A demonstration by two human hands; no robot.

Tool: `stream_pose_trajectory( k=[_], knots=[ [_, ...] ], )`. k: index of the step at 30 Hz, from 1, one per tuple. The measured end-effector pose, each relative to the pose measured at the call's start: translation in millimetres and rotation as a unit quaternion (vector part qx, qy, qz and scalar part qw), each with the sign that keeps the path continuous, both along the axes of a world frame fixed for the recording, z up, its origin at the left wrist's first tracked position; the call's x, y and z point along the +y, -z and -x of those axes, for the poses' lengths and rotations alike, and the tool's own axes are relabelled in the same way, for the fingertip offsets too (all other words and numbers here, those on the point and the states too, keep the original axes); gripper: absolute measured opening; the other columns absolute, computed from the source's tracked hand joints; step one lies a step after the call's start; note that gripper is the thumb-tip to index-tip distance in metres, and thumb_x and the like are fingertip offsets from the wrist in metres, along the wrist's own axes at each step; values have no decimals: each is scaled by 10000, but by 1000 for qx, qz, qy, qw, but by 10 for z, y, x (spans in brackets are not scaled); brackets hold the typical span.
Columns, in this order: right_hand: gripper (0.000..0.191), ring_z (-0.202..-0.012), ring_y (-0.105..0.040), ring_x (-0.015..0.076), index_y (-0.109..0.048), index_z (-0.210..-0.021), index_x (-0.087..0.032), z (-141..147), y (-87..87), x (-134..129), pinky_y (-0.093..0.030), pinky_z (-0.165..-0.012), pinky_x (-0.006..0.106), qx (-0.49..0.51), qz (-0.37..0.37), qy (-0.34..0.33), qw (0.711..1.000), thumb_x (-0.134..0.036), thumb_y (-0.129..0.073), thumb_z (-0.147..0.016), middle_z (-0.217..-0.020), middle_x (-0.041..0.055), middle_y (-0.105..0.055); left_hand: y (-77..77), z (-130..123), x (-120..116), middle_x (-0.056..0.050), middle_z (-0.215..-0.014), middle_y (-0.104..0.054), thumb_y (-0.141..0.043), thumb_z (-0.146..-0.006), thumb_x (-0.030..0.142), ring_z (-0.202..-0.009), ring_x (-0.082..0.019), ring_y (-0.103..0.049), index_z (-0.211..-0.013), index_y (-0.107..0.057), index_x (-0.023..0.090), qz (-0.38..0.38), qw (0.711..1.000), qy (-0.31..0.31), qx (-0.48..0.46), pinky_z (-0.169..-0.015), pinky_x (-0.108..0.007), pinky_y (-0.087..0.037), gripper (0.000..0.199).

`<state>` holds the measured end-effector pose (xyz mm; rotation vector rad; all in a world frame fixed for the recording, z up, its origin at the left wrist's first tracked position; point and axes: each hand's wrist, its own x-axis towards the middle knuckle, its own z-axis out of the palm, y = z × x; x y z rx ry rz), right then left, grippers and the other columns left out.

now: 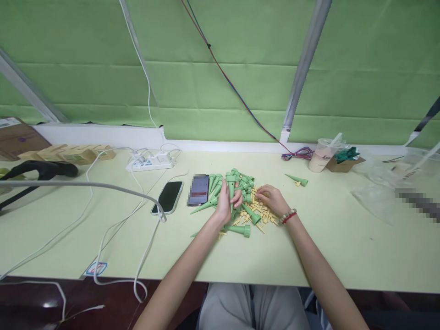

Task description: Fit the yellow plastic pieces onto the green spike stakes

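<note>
My left hand (225,205) is wrapped round a green cone-shaped spike (231,188), its wide capped end up and its tip pointing down. More green spikes (215,183) lie piled behind and beside that hand. My right hand (271,198) is at the right edge of a heap of small yellow pieces (263,214), fingertips pinched together; what they hold is too small to make out. One green spike (242,230) lies on the near side of the pile. Another spike (302,182) rests apart at the right, with a yellow piece beside it.
Left of the pile lie a lit phone (198,190) and a dark-screened phone (168,197). White cables cross the left of the table (330,256). A power strip (151,161), a cup (320,156), a small box (343,164) and plastic bags (373,201) stand or lie farther out.
</note>
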<state>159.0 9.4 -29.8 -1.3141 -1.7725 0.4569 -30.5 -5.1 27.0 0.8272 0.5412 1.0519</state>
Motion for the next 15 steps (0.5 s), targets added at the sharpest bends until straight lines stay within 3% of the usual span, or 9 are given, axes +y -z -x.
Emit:
stream_pose_trajectory(
  k=[4,7,15],
  knots=[
    [328,-739,-605,189,-648,-764,-166,20,-38,-7,-471,-734,351,113,33,54,991,-483,-570,-734,-775,66,-671,-8,-2,6,83,-379,-193,-241,-792,666,-316,-54,-222,-674,-391,178,-9,1000,-2,5,-345,-158,-203,524],
    [361,-680,-609,175,-646,-789,-144,35,-69,-13,-488,-652,320,194,52,58,978,-485,-632,-671,-776,79,-676,4,-12,2,79,-387,-225,-233,-813,638,-319,-56,-250,-683,-397,177,-12,1000,-2,16,-361,-164,-233,506],
    [355,-712,-632,180,-653,-838,-147,51,-86,-26,-509,-667,326,172,42,34,984,-426,-692,-622,-821,80,-681,88,-30,43,80,-398,-246,-334,-810,589,-312,-55,-265,-669,-378,181,6,1000,22,8,-346,-169,-218,434]
  ],
)
